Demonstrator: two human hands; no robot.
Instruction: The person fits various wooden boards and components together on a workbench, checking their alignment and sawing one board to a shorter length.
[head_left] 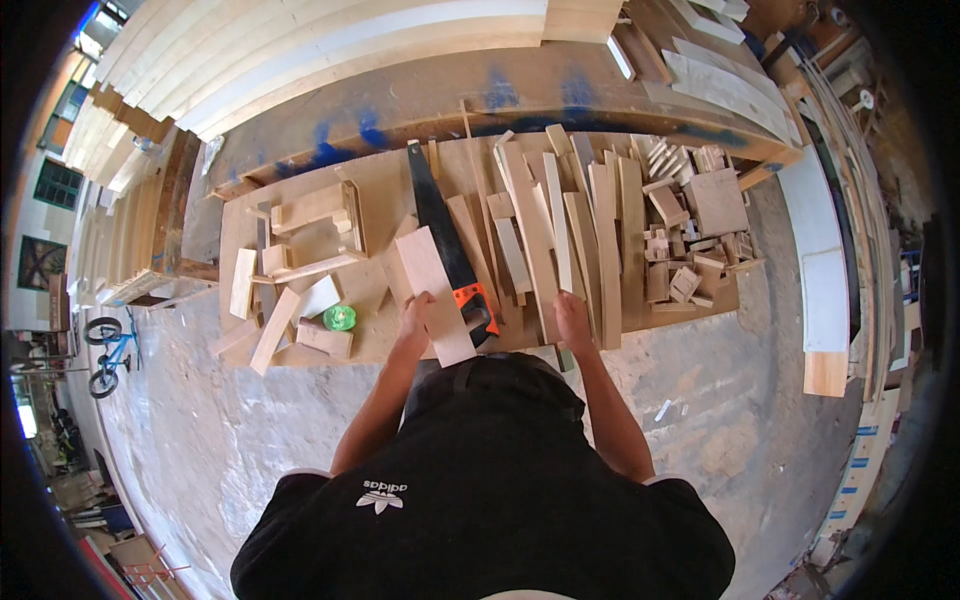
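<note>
My left hand (417,312) is closed on the left edge of a short, flat wooden board (436,292), which lies tilted near the front of the table. Just right of that board is a handsaw with a black blade (437,210) and an orange-and-black handle (476,308). The board covers part of the saw. My right hand (573,318) is wrapped round the near end of a narrow wooden strip (557,220). Other long strips (605,250) lie close to it on the right, and a wider strip (527,215) on the left.
On the wooden table (385,200), a small wooden frame (315,225) and a green round object (340,318) are at the left. Many small offcuts (690,280) pile up at the right. Stacked boards (330,50) rise behind. A blue bicycle (118,355) stands far left.
</note>
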